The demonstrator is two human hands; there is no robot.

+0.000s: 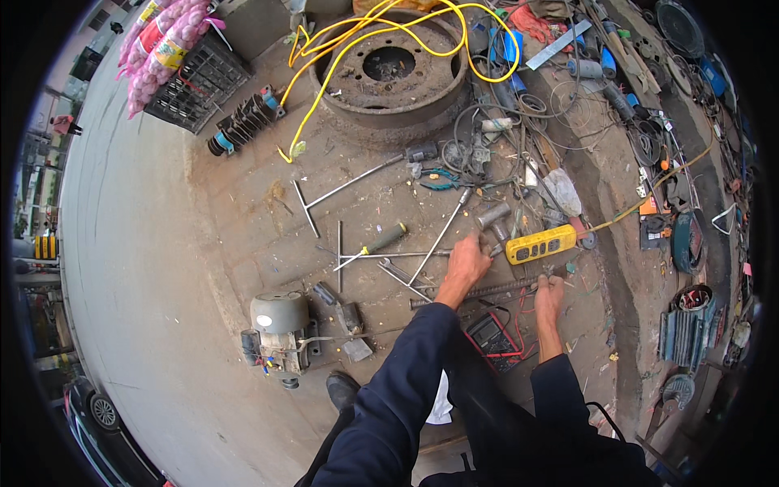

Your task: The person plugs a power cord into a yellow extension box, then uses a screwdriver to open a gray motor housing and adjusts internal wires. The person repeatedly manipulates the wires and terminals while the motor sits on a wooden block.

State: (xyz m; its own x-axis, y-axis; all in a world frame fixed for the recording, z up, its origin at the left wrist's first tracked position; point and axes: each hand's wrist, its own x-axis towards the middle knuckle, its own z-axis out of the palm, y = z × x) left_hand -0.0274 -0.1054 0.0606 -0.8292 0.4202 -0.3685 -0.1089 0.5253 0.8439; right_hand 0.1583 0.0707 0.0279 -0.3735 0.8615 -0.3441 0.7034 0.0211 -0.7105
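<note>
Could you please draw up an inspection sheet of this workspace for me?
Surface: brown ground, dirty, littered with scraps.
Job's things: yellow power strip between the hands; ridged rod below it.
Clutter: multimeter, grey motor, screwdriver, T-handled tool.
Hands: left hand beside the strip, right hand at the rod's end; grips unclear.
Cables: yellow cable looped over the wheel rim; strip's cord runs right.
Surroundings: black crate with pink sacks; parked car.

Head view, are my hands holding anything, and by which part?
Can't tell: the right hand is by the ribbed bar, the left hand near the yellow power strip; grips unclear.
</note>
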